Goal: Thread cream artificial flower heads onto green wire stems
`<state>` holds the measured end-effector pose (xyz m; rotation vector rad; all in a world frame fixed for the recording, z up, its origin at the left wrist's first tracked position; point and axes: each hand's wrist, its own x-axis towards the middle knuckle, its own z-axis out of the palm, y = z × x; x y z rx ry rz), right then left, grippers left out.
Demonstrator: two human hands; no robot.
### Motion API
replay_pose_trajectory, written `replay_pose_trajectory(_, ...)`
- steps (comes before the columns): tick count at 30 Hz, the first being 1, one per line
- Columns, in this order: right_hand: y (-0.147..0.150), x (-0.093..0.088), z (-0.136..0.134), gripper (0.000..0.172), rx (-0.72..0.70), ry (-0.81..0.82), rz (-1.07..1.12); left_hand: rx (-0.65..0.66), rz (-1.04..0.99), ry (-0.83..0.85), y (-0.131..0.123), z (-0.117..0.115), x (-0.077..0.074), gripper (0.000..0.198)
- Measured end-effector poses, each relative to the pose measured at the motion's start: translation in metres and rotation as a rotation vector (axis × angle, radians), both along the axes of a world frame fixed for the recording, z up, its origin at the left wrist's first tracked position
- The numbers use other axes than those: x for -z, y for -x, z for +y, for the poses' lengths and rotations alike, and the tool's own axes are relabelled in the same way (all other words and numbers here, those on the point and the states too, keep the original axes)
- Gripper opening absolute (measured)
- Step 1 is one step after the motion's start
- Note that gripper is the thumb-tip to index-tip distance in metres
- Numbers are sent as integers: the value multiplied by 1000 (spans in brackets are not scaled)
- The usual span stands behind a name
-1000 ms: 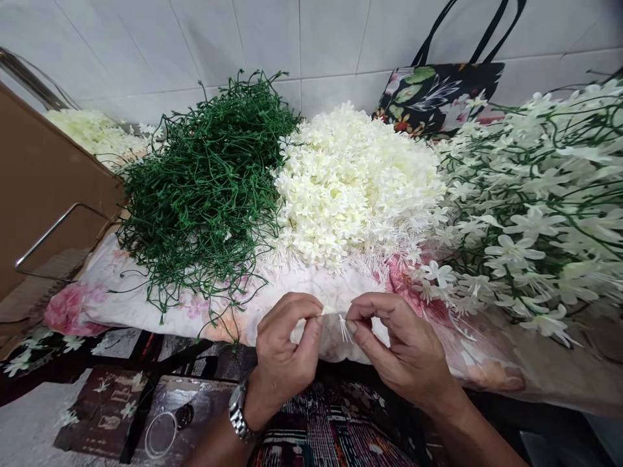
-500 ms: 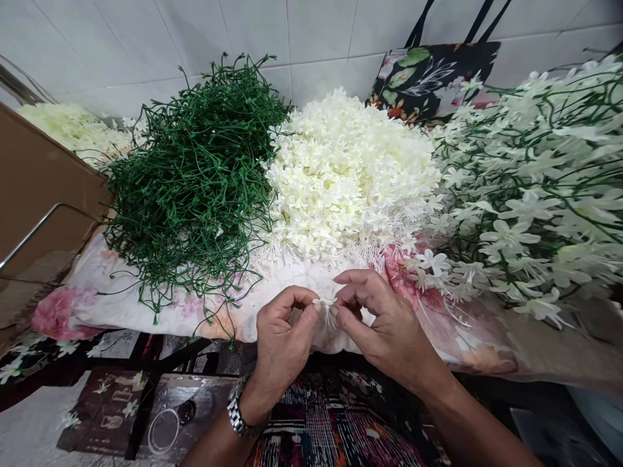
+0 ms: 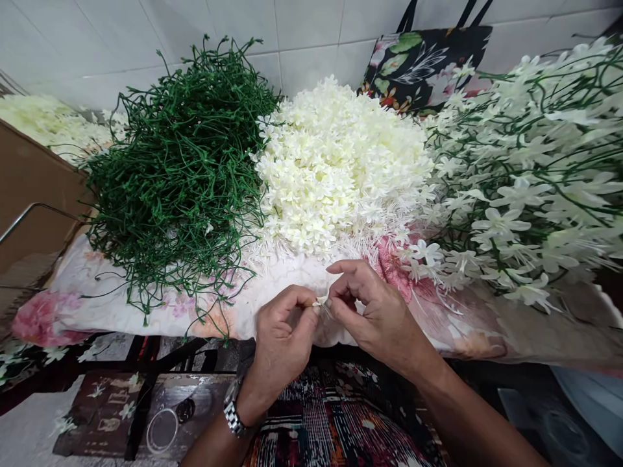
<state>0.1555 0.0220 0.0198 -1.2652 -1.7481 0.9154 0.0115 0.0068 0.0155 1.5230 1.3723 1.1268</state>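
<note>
Between my fingertips is a small white artificial flower piece (image 3: 320, 301), partly covered by the fingers. My left hand (image 3: 286, 334) pinches it with thumb and index finger from the left. From the right, my right hand (image 3: 372, 311) pinches its other side, the index finger raised and bent. Just beyond my hands lies a heap of cream-white artificial blossoms (image 3: 335, 168) with thin white stamens at its front edge. To its left rises a tangled pile of green plastic stems (image 3: 180, 168). White flowers on green stems (image 3: 516, 201) are massed at the right.
A floral cloth (image 3: 117, 311) covers the work surface. Behind it, a black floral bag (image 3: 428, 68) leans on the tiled wall (image 3: 311, 26). A cardboard box (image 3: 34, 188) stands at left. Below are a clear ring (image 3: 162, 431) and stray flowers.
The view has shifted slightly, moving the piles left and up in the picture. My right fingertips have turned and closed nearer to my left ones over the flower piece, whose petals look folded now.
</note>
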Motion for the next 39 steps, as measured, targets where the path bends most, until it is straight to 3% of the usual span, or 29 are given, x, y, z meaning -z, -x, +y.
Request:
replay_pose_trajectory(9,0,0,-4,23,-6,-43,-14,131,138,-231,3,-1,3,15)
replay_pose_trajectory(14,1,2,-8,25,-8,-113,-47,122,-42,-52,8,-3,5,14)
replay_pose_trajectory(21,1,4,-11,20,19,-206,-58,12,-318,233,3,1,6,7)
replay_pose_trajectory(27,-4,1,-12,10,-71,-309,-77,-46,-620,269,6,0,11,6)
replay_pose_trajectory(35,1,11,-13,13,-103,-401,-119,-21,-417,171,3,-4,6,8)
replay_pose_trajectory(39,-4,16,-12,17,-99,-424,-163,36,-436,210,4,-4,4,9)
